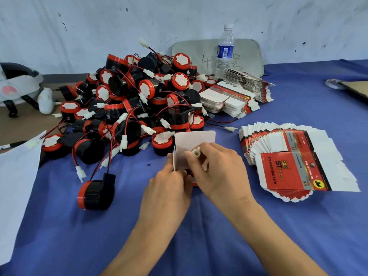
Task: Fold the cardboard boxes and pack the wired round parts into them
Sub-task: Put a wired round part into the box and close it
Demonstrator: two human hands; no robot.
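Behind left grip [169, 188], box [196, 143] mostly hidden, right grip [219, 172] pinching white connector [196, 152]

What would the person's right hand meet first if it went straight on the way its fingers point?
The right hand points forward-left; it would most likely meet the box's raised white flap first, then the pile of round parts behind.
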